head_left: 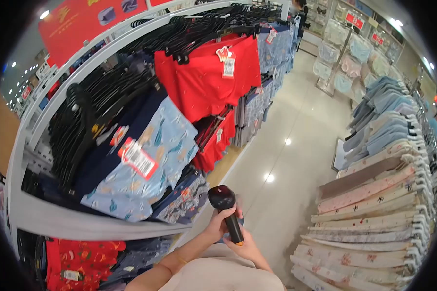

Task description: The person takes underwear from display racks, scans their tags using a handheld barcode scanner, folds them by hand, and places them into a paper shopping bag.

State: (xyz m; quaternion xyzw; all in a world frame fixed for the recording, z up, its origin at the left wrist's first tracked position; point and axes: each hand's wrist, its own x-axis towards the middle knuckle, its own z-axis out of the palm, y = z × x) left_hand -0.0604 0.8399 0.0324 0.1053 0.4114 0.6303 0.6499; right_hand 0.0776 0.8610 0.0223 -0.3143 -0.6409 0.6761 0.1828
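A black handheld barcode scanner (233, 228) is held upright in front of my body, its rounded head (221, 197) at the top and an orange tip at its lower end. My left hand (219, 224) is closed around the handle below the head. At the handle's lower end, my right hand (245, 246) is closed against it, with its fingers partly hidden behind. Left of the scanner, light-blue patterned boxer shorts (148, 160) hang with a red-edged barcode tag (140, 159) facing me. Beyond them hang red shorts (211, 77) with a white tag.
A white metal rack (102, 225) packed with black hangers runs along my left, with more red shorts (82, 262) below. To the right hang rows of pale garments (361, 218). A tiled aisle floor (272, 160) lies between. Further off stands a display stand (331, 80).
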